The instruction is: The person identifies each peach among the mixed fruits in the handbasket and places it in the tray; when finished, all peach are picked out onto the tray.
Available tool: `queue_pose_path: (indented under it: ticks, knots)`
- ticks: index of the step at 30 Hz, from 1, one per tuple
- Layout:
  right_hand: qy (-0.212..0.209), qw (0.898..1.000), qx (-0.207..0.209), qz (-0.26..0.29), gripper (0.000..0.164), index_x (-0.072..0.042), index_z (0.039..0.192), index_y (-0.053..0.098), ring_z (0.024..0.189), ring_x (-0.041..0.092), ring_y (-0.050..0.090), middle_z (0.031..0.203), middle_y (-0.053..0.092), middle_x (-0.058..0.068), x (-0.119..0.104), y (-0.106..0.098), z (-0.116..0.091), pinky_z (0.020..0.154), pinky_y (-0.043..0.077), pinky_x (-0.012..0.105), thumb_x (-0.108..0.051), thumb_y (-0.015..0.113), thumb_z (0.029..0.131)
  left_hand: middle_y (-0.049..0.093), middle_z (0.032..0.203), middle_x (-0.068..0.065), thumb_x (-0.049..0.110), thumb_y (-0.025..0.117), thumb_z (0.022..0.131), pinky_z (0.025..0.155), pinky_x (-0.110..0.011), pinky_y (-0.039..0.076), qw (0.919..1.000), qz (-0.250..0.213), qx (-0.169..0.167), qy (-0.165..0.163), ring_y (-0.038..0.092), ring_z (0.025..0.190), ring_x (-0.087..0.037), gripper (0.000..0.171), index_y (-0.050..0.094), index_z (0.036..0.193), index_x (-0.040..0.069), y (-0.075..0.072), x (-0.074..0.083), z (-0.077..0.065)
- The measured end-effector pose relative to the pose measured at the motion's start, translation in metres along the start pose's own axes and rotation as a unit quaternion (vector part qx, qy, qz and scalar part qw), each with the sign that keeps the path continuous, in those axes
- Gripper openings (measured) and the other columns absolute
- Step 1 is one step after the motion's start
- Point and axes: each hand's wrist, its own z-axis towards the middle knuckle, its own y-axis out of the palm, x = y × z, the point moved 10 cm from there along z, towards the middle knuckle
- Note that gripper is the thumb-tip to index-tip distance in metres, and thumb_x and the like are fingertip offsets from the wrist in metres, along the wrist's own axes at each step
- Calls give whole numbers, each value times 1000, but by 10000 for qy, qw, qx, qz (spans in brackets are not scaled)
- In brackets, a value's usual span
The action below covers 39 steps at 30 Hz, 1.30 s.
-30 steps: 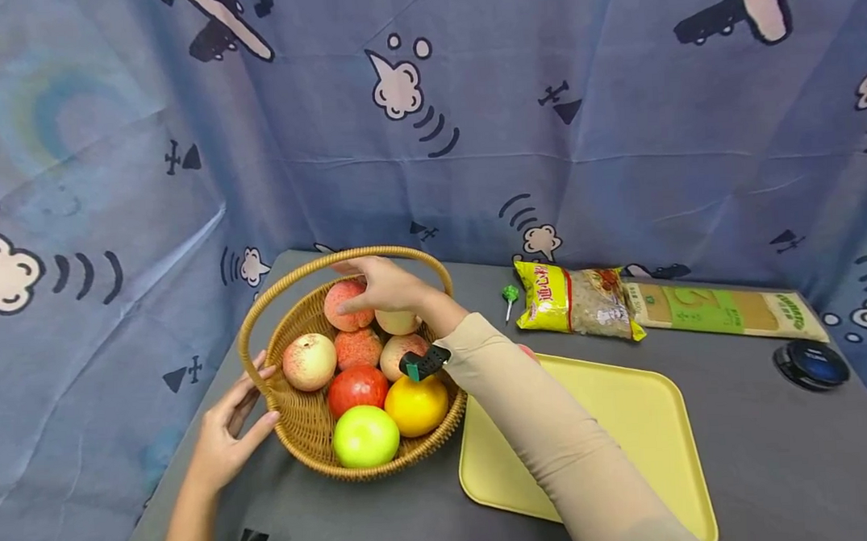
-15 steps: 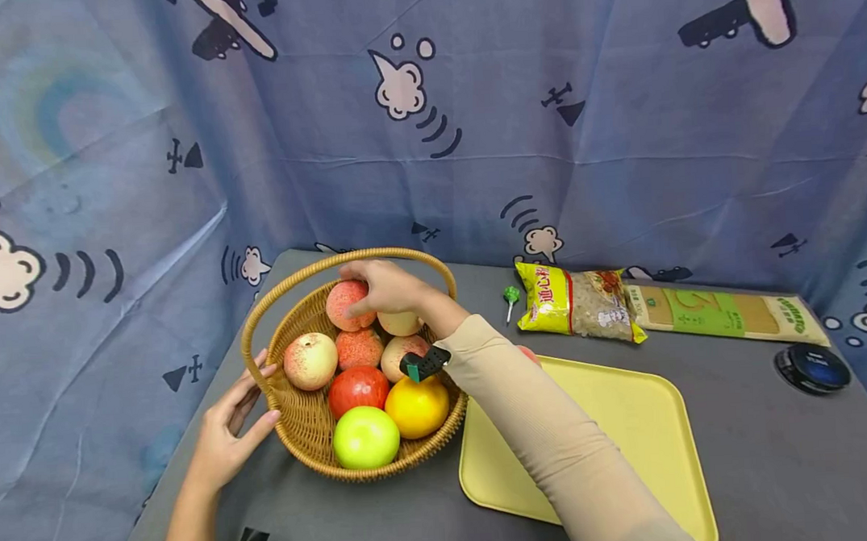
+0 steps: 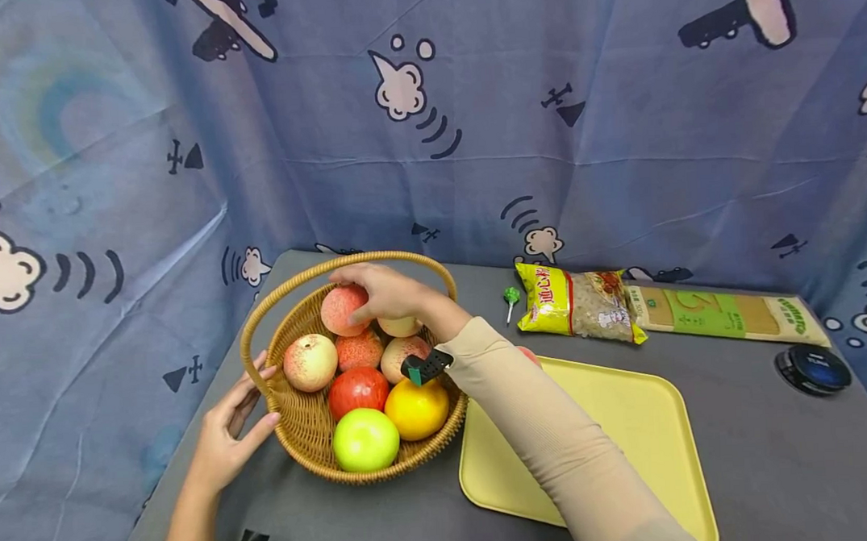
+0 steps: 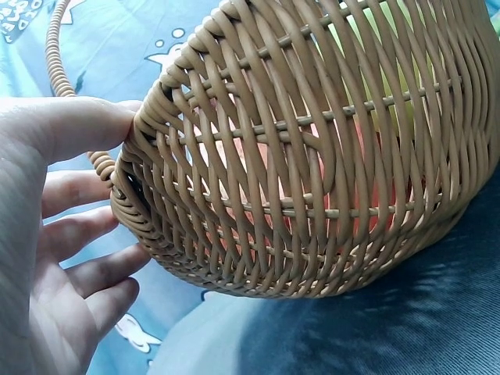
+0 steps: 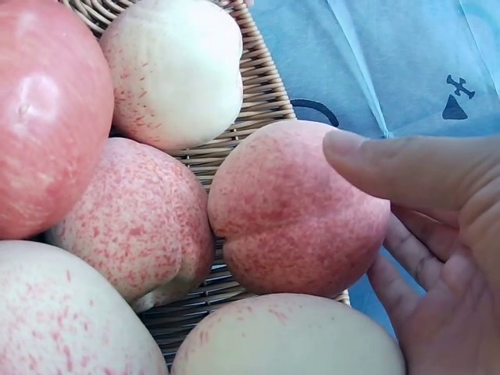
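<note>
My right hand (image 3: 391, 292) reaches under the handle of a wicker basket (image 3: 298, 418) and holds a pink peach (image 3: 341, 311) at its far side. In the right wrist view the thumb lies on that peach (image 5: 297, 211), with fingers behind it. My left hand (image 3: 223, 445) grips the basket's left rim by the handle's base, thumb and fingertips on the wicker (image 4: 258, 156). Several other peaches, such as a pale one (image 3: 310, 362), sit in the basket with a red apple (image 3: 359, 391), a green apple (image 3: 366, 440) and an orange (image 3: 418, 408).
A yellow tray (image 3: 629, 423) lies right of the basket, partly under my right forearm; a bit of something pink shows at its far edge. Behind are a green lollipop (image 3: 510, 295), a yellow food bag (image 3: 580, 300), a long noodle pack (image 3: 726, 310) and a dark round tin (image 3: 813, 368).
My right hand and the pink peach have shifted slightly left and nearer in the basket. The left hand keeps its place on the rim.
</note>
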Motion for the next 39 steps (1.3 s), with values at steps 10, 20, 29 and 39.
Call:
queue_pose_path:
  ticks: [10,20,29,39]
  knots:
    - [-50,9993,-223,-308,60,-12,140,47,141,21,29,150,38,3,-4,4,-3,118,24,34,-20,70,86,28,149,-31,-25,56,77,110,-17,33,10000,-37,16,80,31,142,-19,55,43,130,-19,0,0,0]
    - [-236,9989,-329,-219,61,-20,140,47,131,16,42,143,44,-1,-9,11,-2,109,37,30,-14,72,84,27,148,-33,-25,56,76,111,-18,33,9999,-57,5,114,29,142,-20,56,43,130,-19,1,2,1]
    - [-96,9993,-158,-333,67,-18,141,45,132,18,40,144,43,1,-7,14,0,109,38,32,-21,75,82,27,148,-33,-25,56,76,111,-18,33,9999,-80,39,115,29,142,-20,55,43,130,-19,0,3,0]
    - [-158,9995,43,-283,66,-15,137,50,132,19,39,140,49,1,-7,11,1,109,38,32,-23,78,78,27,148,-33,-26,56,76,111,-17,32,9999,-32,41,98,29,142,-19,55,44,129,-19,1,3,1]
